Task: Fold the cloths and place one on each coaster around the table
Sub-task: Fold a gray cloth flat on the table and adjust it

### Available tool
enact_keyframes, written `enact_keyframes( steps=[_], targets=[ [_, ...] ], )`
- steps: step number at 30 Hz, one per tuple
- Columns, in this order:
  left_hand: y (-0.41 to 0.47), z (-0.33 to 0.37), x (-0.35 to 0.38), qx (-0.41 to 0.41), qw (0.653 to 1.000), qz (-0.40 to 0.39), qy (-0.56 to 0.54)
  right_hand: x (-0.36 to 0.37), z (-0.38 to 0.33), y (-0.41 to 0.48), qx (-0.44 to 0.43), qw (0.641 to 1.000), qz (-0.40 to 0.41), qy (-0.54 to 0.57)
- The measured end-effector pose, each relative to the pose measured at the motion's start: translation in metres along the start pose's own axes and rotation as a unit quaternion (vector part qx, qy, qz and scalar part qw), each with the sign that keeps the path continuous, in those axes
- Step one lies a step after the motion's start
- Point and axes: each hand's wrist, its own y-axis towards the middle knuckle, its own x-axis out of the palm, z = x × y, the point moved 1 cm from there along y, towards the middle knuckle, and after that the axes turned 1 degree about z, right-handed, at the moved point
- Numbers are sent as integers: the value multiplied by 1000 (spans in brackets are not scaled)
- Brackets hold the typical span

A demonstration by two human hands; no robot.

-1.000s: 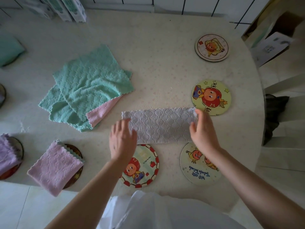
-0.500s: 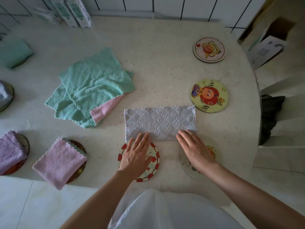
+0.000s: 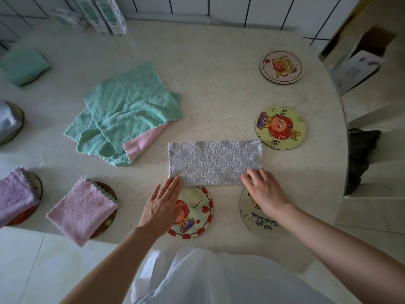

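Pale speckled table (image 3: 219, 95) under a tiled wall, seen from above my own arms. Centre: grey cloth (image 3: 214, 163), already doubled into a strip and lying flat. Its long axis runs left to right across my front, and its near long edge faces me. Both of my hands meet that near edge, one at each end, so neither is meaningfully closer. My left hand (image 3: 162, 205) lies flat with the fingers straight and pressed together. Only the tips touch the near left corner, and they hold nothing. My right hand (image 3: 265, 191) sits at the near right corner with the fingers curled and the thumb tucked beside them, apparently pinching that corner, though the contact itself is partly hidden. As I judge it, the coming fold must cross the long axis, short end to short end. The right end, already in my grasp, would travel leftward while the left fingertips pin their corner. Just beside the strip's near edge lies the red-rimmed coaster (image 3: 197, 216), partly under my left palm, and the lettered coaster (image 3: 252, 218) lies under my right wrist. Both are bare. The yellow coaster (image 3: 280, 127) sits just off the strip's far right corner, and the far coaster (image 3: 280, 67) lies beyond it, also bare. To the left, a folded pink cloth (image 3: 81, 207) and a folded purple cloth (image 3: 15, 194) each rest on a coaster. Unfolded teal cloths (image 3: 127, 110) are heaped farther back.
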Motion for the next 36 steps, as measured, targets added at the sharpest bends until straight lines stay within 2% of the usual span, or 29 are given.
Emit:
enact_keyframes(
  steps=[5, 11, 15, 18, 24, 28, 32, 34, 36],
  targets=[
    [2, -6, 2, 8, 1000, 7, -14, -10, -1, 11, -2, 1000, 19, 16],
    [15, -5, -5, -16, 999, 29, -12, -34, -12, -7, -25, 985, 118, 122],
    [33, 34, -10, 69, 996, 21, -53, -53, -42, -29, -84, 967, 113, 212],
    [35, 69, -9, 132, 987, 15, -95, -66, -65, -39, -95, 952, 83, 277],
    [20, 85, -14, 180, 967, 73, -165, -79, -73, -42, -98, 907, 70, 402],
    [7, 74, -12, 188, 963, 48, -186, -60, -51, -30, -83, 922, 91, 367],
    [-6, 69, -16, 177, 959, 34, -219, -32, -27, -20, -104, 961, -34, 256],
    [-11, 66, -15, 153, 957, 25, -245, -23, -23, -20, -152, 962, -87, 207],
    [-14, 62, -14, 116, 950, 5, -288, -15, -20, -21, -184, 963, -98, 171]
  ],
)
